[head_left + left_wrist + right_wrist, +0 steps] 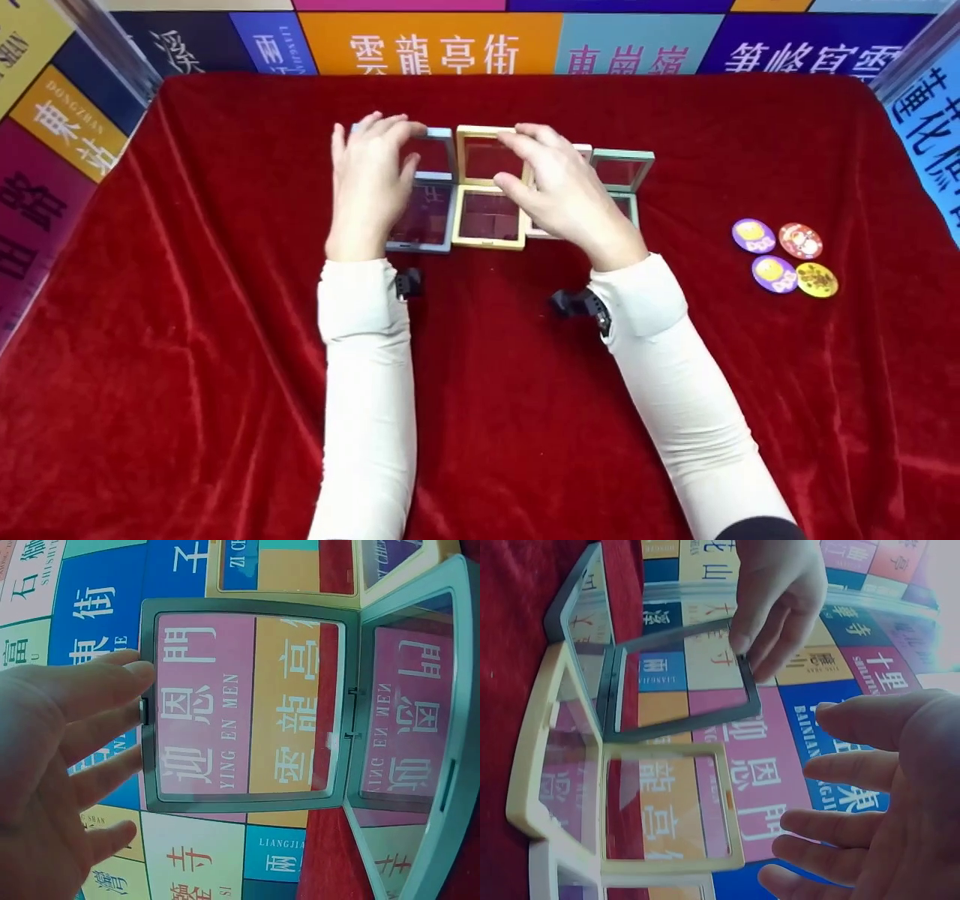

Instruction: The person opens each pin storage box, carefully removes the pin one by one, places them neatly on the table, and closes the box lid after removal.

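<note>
In the head view my left hand (371, 176) is at the raised lid of a blue-grey display case (416, 217) at the row's left end. Its extended fingers show in the left wrist view, one fingertip right at the lid's outer rim (148, 742). My right hand (562, 184) hovers over the yellow case (487, 244) and the white case (540, 233), its fingers spread and holding nothing. Right of it stands a green case (630, 169). All the cases are unfolded, with clear windows in both halves.
Several round badges (772, 274), purple, red and yellow, lie together on the right of the red velvet cloth (495, 420). Behind the cases and along both sides stand panels (450, 45) of coloured blocks with Chinese characters.
</note>
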`<state>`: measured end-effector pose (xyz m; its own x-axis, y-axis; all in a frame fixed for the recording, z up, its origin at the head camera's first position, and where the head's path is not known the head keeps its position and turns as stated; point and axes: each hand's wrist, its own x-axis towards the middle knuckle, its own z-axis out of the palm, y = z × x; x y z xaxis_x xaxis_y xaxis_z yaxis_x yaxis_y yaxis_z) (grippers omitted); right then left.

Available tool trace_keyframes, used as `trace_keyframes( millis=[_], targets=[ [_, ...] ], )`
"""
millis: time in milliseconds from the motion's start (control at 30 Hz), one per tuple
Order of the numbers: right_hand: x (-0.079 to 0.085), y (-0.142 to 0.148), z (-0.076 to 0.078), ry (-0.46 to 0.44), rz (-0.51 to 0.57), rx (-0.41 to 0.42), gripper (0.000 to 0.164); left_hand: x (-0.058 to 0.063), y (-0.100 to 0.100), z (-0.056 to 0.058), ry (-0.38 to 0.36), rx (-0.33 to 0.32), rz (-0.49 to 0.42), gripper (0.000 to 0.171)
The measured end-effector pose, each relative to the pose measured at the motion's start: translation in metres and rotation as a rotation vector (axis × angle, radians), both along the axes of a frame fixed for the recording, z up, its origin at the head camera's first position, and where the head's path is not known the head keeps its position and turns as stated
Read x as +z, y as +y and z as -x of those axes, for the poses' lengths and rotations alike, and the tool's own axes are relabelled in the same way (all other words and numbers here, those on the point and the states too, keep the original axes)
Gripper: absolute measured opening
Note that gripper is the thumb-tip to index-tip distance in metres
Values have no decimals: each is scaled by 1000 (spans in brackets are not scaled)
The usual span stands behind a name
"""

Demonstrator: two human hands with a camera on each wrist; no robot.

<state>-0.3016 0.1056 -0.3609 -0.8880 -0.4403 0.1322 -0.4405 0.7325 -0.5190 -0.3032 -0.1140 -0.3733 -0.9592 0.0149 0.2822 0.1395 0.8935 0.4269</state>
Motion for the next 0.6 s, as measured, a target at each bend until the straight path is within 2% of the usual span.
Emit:
trace_keyframes(
  millis=[133,267,433,600],
  targets=[
    [1,6,2,-12,-6,2,51,0,-3,1,31,-14,-7,24],
    [3,9,2,-19,-2,1,51,1,-10,0,-5,-48,-19,24],
    [1,10,2,-24,-27,23,51,-1,-19,-1,-88,-110,-49,25],
    [0,12,2,-61,-78,39,54,1,-22,-3,-208,-141,-91,25]
  ],
)
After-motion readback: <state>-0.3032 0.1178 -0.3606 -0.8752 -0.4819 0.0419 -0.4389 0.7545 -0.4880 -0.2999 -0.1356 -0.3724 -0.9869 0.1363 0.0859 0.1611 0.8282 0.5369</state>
